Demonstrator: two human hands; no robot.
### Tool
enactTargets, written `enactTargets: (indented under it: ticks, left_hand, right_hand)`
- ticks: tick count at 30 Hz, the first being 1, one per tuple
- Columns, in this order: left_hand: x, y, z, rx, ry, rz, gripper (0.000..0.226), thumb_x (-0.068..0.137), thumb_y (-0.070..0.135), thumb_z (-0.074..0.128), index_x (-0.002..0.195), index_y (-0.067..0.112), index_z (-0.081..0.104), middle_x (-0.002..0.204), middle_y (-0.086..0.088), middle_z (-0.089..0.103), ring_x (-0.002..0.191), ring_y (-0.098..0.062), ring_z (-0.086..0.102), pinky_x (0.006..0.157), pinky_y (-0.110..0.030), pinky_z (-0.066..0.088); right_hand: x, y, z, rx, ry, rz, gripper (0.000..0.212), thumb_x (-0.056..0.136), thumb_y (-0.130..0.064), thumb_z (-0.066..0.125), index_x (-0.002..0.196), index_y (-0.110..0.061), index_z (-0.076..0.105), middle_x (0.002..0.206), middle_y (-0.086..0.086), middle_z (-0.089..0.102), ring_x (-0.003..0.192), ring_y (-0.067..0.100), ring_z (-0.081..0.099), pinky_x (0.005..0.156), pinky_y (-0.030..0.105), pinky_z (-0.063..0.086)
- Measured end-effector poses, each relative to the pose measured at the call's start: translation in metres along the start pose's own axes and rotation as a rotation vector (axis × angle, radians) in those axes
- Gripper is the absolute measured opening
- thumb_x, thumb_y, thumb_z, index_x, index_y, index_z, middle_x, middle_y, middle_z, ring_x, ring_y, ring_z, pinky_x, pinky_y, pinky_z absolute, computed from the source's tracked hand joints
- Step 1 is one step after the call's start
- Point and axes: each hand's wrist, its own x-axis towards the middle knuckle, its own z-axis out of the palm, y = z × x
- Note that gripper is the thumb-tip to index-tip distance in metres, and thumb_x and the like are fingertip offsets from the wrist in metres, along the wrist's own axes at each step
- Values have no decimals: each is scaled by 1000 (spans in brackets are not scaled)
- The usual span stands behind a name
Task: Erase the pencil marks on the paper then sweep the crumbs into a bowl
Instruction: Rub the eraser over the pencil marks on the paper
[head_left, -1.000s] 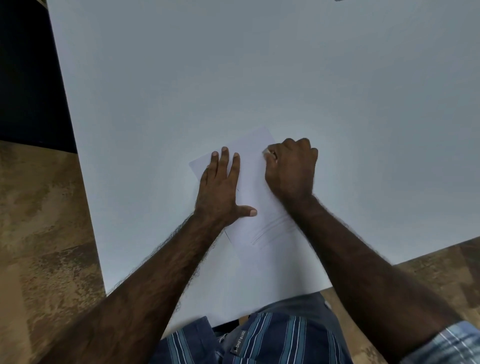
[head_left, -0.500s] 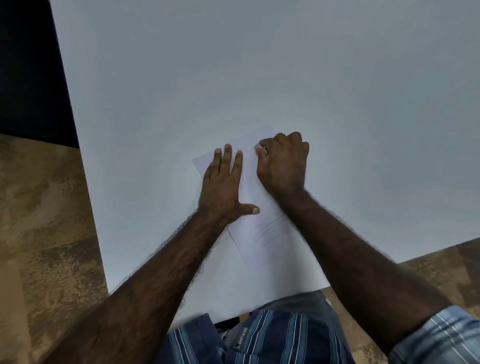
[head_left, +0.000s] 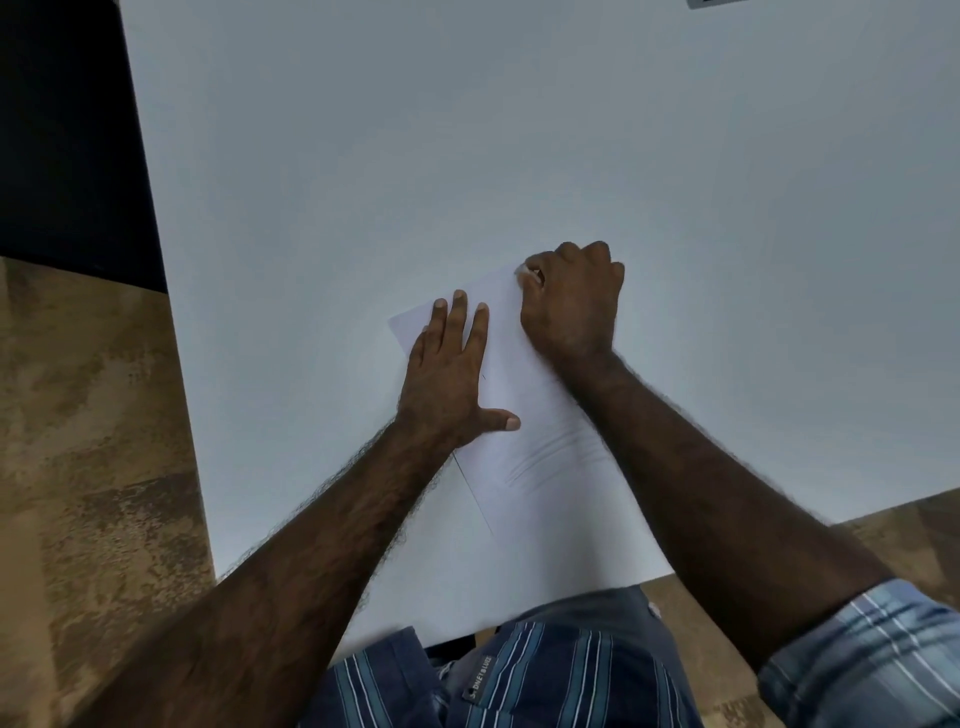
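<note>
A white sheet of paper (head_left: 524, 400) lies tilted on the white table (head_left: 467, 156), near its front edge. Faint pencil lines (head_left: 550, 460) show on its lower part. My left hand (head_left: 449, 379) lies flat on the sheet's left side, fingers spread, pressing it down. My right hand (head_left: 574, 301) is curled into a fist at the sheet's far corner, pinching a small white eraser (head_left: 521, 271) against the paper. No bowl is in view.
The table's left edge runs along a brown mottled floor (head_left: 88, 441) and a dark area (head_left: 62, 130) behind it. A small grey object (head_left: 711, 3) peeks in at the top edge. My striped shirt (head_left: 519, 675) fills the bottom.
My right hand with the eraser has slid up the sheet toward its far corner. The left hand stays flat in place.
</note>
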Motion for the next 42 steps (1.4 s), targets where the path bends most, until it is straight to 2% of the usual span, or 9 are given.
enactTargets:
  ticks: [5,9,15,23,31,35,38,40,42]
  left_hand:
    - [-1,-2,0,-7,19,19,144,70,79,77,168,18,-9,174,-9,-25,161,-31,-21,131,-45,-1]
    - [-2,-2,1,-7,11,33,141,72,81,74,169,19,-7,174,-9,-25,162,-30,-21,130,-45,-2]
    - [-29,-15,12,32,20,76,138,75,81,71,168,15,-7,173,-10,-25,161,-27,-23,132,-45,-7]
    - [-54,-24,22,25,0,-16,150,68,86,72,166,16,-17,171,-4,-32,160,-25,-27,132,-49,-6]
    - [-57,-23,20,52,36,-13,141,73,84,69,168,16,-12,174,-5,-25,162,-25,-20,133,-46,-2]
    - [-56,-24,20,52,12,-19,151,66,87,72,167,17,-15,173,-4,-28,161,-25,-22,132,-46,-4]
    - [-55,-23,19,57,1,-25,152,65,88,72,167,17,-16,173,-4,-29,161,-25,-24,132,-47,-5]
    - [-55,-23,18,52,8,-26,152,65,87,73,167,17,-15,173,-4,-28,161,-25,-23,132,-46,-5]
    - [-56,-22,19,56,24,-25,149,67,86,72,167,17,-14,174,-4,-27,162,-24,-21,132,-46,-4]
  right_hand:
    - [-59,8,-6,66,28,32,21,101,-33,61,103,-21,78,93,2,75,92,27,62,81,41,46]
    - [-103,16,1,80,10,-12,16,101,-30,66,105,-20,78,95,0,76,90,24,63,77,40,48]
    - [-88,16,3,98,29,-1,17,99,-30,67,105,-19,79,95,1,75,89,25,62,76,40,46]
    - [-92,12,0,114,-6,10,16,99,-28,66,104,-20,80,94,1,74,90,27,60,79,40,44]
    - [-155,-9,3,180,-109,-345,23,103,-29,56,103,-21,77,90,1,70,89,25,58,79,41,42]
    - [-99,15,-6,-9,18,-138,19,100,-28,59,93,-24,77,84,2,67,85,30,55,75,40,35]
    - [-80,19,-15,-27,24,15,22,101,-26,57,94,-20,78,84,3,69,85,29,55,73,37,26]
    - [-96,7,-17,-14,-11,-22,23,102,-26,55,95,-23,77,85,2,68,86,29,54,74,39,28]
    - [-131,-11,-13,56,-66,-163,26,102,-27,52,96,-25,76,85,1,67,87,29,56,77,41,33]
